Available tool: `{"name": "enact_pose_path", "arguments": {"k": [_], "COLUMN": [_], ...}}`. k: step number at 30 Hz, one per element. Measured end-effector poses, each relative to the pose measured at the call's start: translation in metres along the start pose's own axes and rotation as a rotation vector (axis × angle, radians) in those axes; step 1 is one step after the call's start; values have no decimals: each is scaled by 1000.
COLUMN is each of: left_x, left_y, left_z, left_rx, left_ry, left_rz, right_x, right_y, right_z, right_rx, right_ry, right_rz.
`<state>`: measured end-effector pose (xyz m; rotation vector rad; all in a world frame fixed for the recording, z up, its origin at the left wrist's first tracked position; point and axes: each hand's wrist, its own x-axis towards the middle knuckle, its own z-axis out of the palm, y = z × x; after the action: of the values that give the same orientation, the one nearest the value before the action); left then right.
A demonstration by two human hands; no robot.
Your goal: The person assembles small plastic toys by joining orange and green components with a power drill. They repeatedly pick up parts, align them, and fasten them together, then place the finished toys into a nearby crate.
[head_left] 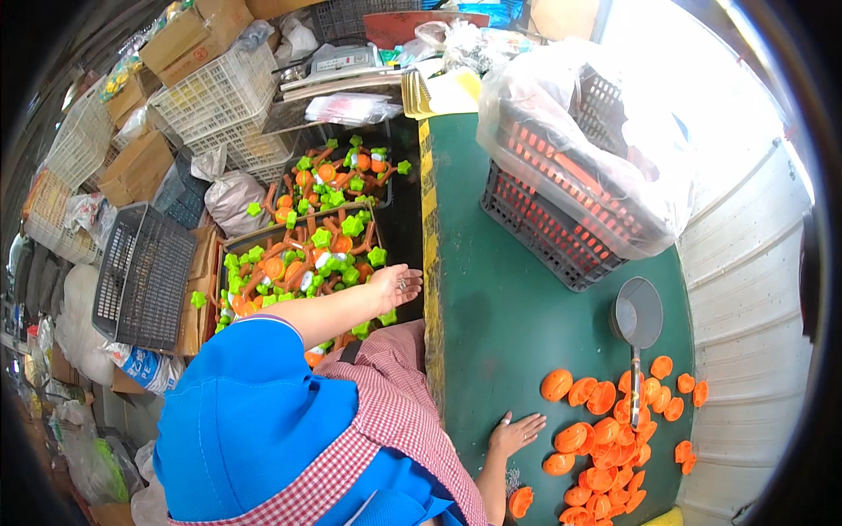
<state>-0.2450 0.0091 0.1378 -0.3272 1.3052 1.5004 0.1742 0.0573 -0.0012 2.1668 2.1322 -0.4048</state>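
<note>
My left hand (399, 287) hovers between the table's striped edge and a crate of toy parts; its fingers are extended, and I make out nothing held. Below and beside it, the crate is heaped with green star-shaped pieces (321, 238), brown sticks and orange round parts. On the green table (491, 333), my right hand (517, 434) lies flat with fingers stretched and nothing in it. To its right is a pile of orange plastic half shells (605, 430). One loose half shell (521, 501) sits nearer me. A grey pan-shaped scoop (638, 312) rests with its handle over the pile.
A dark plastic crate (544, 215) lined with a clear bag, with orange pieces inside, stands at the table's far right. Another crate of mixed parts (338, 171) lies beyond the first. White baskets (219, 88), cartons and an upended black crate (145, 276) crowd the left. A corrugated wall (745, 307) bounds the right.
</note>
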Motion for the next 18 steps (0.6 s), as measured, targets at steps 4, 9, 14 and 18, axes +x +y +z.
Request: {"name": "enact_pose_path", "arguments": {"k": [4, 9, 14, 18], "left_x": [47, 132, 257, 366], "left_y": [60, 157, 296, 429], "left_z": [2, 12, 71, 149], "left_rx": [-113, -181, -281, -344], "left_ry": [26, 29, 34, -54], "left_rz": [55, 186, 235, 348], "right_x": [2, 2, 110, 178], "right_y": [0, -49, -210, -365], "right_z": [1, -26, -149, -315], "right_rx": [-23, -71, 407, 30], "right_ry": [47, 5, 891, 1274], "right_rz": [6, 230, -389, -667]}}
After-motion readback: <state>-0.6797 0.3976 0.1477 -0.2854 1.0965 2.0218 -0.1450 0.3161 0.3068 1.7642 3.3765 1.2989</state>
